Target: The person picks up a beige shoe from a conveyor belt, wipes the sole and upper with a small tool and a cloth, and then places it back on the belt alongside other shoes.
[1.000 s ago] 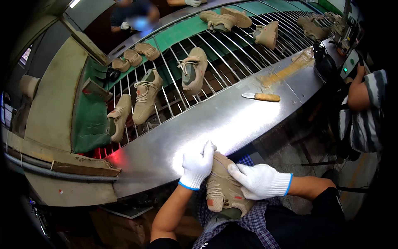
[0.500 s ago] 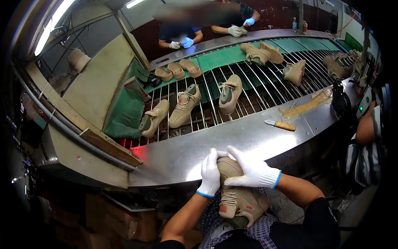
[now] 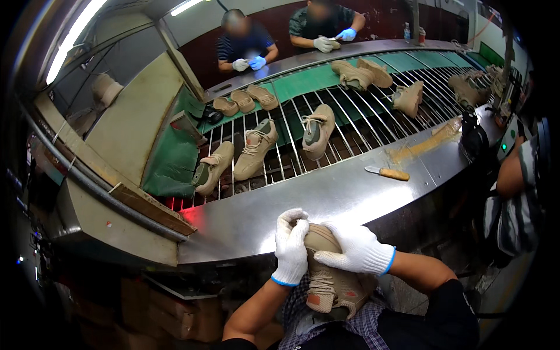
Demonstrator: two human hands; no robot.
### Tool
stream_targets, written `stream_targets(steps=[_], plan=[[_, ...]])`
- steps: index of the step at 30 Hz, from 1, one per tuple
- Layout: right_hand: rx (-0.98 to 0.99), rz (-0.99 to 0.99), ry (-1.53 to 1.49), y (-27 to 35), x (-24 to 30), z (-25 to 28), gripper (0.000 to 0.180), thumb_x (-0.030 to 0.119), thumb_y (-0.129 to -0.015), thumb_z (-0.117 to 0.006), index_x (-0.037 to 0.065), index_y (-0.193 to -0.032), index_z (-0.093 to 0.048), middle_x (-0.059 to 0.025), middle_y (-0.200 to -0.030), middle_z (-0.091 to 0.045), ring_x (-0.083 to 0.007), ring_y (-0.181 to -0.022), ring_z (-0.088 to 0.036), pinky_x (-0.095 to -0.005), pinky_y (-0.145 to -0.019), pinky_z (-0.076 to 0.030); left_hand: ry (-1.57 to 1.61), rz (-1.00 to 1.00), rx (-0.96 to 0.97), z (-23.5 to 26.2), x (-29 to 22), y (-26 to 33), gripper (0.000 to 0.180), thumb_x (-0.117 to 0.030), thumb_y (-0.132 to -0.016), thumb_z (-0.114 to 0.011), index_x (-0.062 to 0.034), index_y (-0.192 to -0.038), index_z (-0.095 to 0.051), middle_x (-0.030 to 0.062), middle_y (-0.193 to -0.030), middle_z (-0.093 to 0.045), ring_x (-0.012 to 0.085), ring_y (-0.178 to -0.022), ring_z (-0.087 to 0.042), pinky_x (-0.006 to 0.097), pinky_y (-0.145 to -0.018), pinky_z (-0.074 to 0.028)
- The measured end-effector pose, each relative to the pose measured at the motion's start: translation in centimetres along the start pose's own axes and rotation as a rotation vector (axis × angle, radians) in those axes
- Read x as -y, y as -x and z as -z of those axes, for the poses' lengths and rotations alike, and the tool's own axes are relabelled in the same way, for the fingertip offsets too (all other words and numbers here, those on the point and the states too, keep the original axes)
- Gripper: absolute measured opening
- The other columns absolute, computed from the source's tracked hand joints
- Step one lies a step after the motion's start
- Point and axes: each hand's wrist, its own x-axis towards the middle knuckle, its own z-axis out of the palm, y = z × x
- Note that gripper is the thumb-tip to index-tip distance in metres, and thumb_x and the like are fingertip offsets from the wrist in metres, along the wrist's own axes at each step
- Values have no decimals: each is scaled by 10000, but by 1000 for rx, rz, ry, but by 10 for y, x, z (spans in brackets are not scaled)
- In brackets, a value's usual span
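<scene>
A beige lace-up sneaker (image 3: 324,279) rests over my lap, its toe pointing away from me and its laced side up. My left hand (image 3: 290,246), in a white knit glove with a blue cuff, presses against the left side of the toe. Its fingers are bent and closed at the toe's tip; whether they pinch anything small there is hidden. Around the right side of the toe, my right hand (image 3: 357,249), gloved alike, grips the shoe with the thumb across its upper. Beyond my hands, a knife with a wooden handle (image 3: 394,174) lies on the metal ledge.
Several beige sneakers (image 3: 256,149) stand or lie on the metal roller conveyor (image 3: 294,157). Three soles (image 3: 242,101) sit at its far left. Two people with gloved hands (image 3: 256,62) work across it. The steel ledge (image 3: 233,224) borders my side; another person's arm (image 3: 512,168) is at right.
My left fingers have curled in over the toe, having been straighter before. My right hand has settled lower against the shoe. The view has shifted slightly, so the conveyor appears a little further left.
</scene>
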Motion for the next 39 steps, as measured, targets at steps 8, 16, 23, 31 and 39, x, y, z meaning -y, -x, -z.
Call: stream_targets(steps=[8,16,23,31,39], plan=[[-623,536,-124,37,2,26,866,352,-808,-934,-90,-1435,-531,-284,-1218,-727,-383,-1014,-785,-408,-881,-642,58,469,302,35,9,16,624,-437,-1146,-318,31,-1548,-411,195,-1507,-541,297,-1390,-542,444,-1214,-415],[-85,136,-1201,62,-53,8,1050,300,-848,-898,-35,-1652,-312,-228,-1660,-418,-337,-1537,-412,-465,-1278,-313,164,278,134,53,2,-13,854,-707,-1110,-247,-17,-1571,-450,160,-1540,-570,308,-1408,-562,477,-1189,-454],[153,-247,-418,83,-121,-147,1166,314,-747,-1008,3,-1642,-327,-199,-1509,-583,-307,-1425,-555,-446,-1183,-471,149,-5,644,24,66,-27,504,-258,-1162,-413,35,-887,-718,186,-993,-732,283,-986,-695,419,-994,-546],[-272,85,-54,51,-61,-36,1160,497,-677,-994,1,-1573,-450,-287,-1560,-437,-467,-1437,-500,-530,-1188,-455,-37,64,530,-15,116,-27,350,-186,-1126,-533,28,-946,-744,106,-915,-761,158,-857,-688,329,-830,-575],[56,513,-42,85,-59,-78,467,333,-656,-961,57,-929,-702,-113,-936,-711,-363,-911,-702,-470,-856,-574,-277,-169,393,8,91,-10,286,-158,-1078,-589,14,-932,-765,168,-956,-751,268,-925,-741,383,-861,-601]])
